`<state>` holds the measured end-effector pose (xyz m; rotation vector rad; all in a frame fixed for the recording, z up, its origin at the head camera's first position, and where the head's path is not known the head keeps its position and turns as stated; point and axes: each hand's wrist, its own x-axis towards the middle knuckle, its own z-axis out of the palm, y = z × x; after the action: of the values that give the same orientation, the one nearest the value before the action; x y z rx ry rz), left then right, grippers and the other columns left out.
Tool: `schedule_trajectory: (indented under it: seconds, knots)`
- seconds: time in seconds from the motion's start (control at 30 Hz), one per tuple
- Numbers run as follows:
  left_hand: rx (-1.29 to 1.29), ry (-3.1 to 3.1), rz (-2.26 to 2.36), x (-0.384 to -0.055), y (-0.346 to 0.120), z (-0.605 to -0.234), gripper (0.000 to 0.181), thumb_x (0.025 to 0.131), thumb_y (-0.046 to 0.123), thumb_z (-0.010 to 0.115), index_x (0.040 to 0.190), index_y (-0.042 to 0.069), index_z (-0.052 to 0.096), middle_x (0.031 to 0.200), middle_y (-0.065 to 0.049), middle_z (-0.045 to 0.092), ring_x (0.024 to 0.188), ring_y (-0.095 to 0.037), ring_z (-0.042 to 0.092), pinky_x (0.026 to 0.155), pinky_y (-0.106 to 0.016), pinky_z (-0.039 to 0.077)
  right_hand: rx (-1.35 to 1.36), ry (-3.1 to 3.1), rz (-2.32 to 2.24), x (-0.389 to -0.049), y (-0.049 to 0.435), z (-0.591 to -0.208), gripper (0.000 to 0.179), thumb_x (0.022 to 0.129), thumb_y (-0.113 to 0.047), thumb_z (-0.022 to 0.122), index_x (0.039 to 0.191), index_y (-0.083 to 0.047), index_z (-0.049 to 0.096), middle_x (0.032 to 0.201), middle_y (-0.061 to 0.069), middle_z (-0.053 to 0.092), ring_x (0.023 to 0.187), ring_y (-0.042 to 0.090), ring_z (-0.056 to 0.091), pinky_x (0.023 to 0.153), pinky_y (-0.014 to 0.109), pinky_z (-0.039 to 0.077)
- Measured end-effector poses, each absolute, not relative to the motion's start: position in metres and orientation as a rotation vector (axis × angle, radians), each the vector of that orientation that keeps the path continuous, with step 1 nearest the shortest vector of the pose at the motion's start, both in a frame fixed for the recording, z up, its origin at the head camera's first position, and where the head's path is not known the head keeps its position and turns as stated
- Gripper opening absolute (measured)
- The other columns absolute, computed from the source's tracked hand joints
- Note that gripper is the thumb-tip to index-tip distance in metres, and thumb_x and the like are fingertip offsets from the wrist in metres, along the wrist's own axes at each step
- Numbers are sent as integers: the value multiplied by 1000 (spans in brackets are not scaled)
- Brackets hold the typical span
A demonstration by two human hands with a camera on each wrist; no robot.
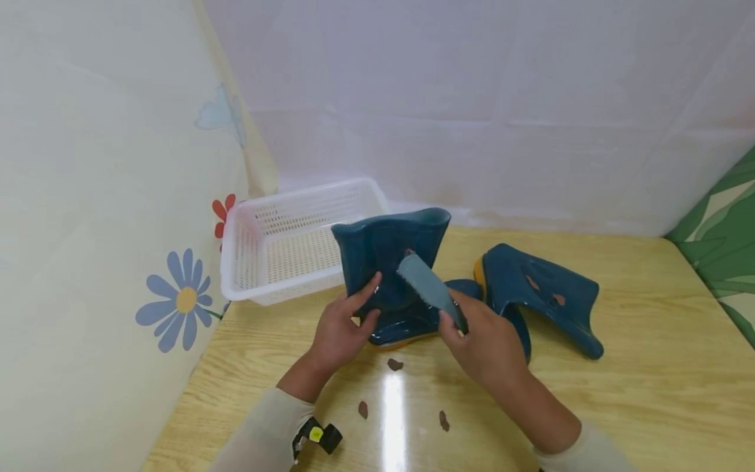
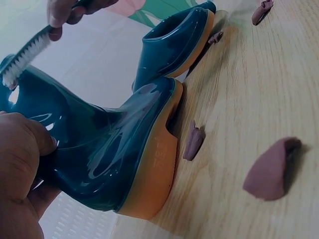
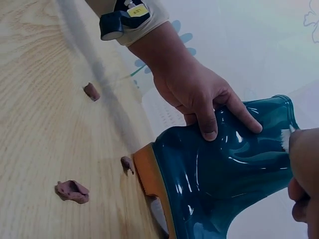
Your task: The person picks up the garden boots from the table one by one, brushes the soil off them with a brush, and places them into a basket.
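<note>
A dark teal rubber boot point(image 1: 386, 252) with an orange sole point(image 2: 152, 169) stands on the table, its shaft gripped by my left hand point(image 1: 339, 334). Thumb and forefinger lie along the shaft's near side. My right hand point(image 1: 489, 337) holds a scrub brush point(image 1: 427, 283) with a blue-grey back. Its white bristles point(image 2: 30, 55) meet the upper shaft, close to a small brown clump point(image 1: 409, 252). Right of it lies the other rubber boot point(image 1: 542, 282), tipped over, with two brown clumps point(image 1: 558, 299) stuck on its shaft.
Several loose brown clumps point(image 1: 363, 410) lie on the wood-grain table point(image 1: 660, 367) in front of the boots. A white perforated plastic basket point(image 1: 248, 288) stands behind on the left. Pale cloth point(image 1: 472, 98) hangs at the back, and a flower-printed sheet point(image 1: 88, 196) covers the left side.
</note>
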<state>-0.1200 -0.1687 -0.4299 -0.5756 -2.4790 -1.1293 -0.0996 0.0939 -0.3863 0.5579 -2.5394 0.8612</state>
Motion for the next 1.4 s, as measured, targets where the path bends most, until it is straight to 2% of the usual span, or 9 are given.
schedule_trajectory:
  seconds: [0.13,0.3,0.6,0.87,1.13,1.4]
  knots:
    - [-580,-2474,-1115,-120,-169,-430,69,93,2,73,155,21,48,142,-20,58,111,-28,68,85,-43,58,567,-2461,882,-99,94,-386,41,90,-12,75,127,4,67,107,19,72,61,18,59,53,35,50]
    - [-589,-2473,-1107,-120,-169,-430,68,93,1,74,153,19,50,140,-21,59,109,-28,68,83,-42,59,573,-2376,871,-102,94,-383,42,89,-12,75,125,7,67,112,24,71,64,26,64,54,40,54]
    - [-584,-2483,-1107,-120,-169,-430,67,93,2,73,154,19,50,138,-21,61,108,-27,68,82,-42,59,514,-2558,889,-97,95,-382,43,93,-15,73,131,3,66,109,19,72,64,19,59,56,36,50]
    - [-598,-2480,-1111,-120,-169,-430,67,93,1,73,154,19,50,142,-20,58,113,-28,67,85,-43,58,511,-2430,907,-100,98,-377,43,90,-12,75,128,7,66,116,25,70,75,33,68,60,48,57]
    - [-591,-2491,-1101,-121,-170,-431,67,93,2,73,154,19,49,141,-19,60,111,-28,67,85,-43,58,538,-2557,874,-98,97,-384,43,92,-14,74,130,4,65,110,20,72,60,17,56,54,35,48]
    - [-598,-2476,-1098,-120,-170,-431,67,92,1,74,153,18,51,137,-21,61,107,-27,68,82,-43,59,464,-2537,927,-98,97,-373,44,95,-18,69,134,3,64,122,23,69,79,32,67,64,49,56]
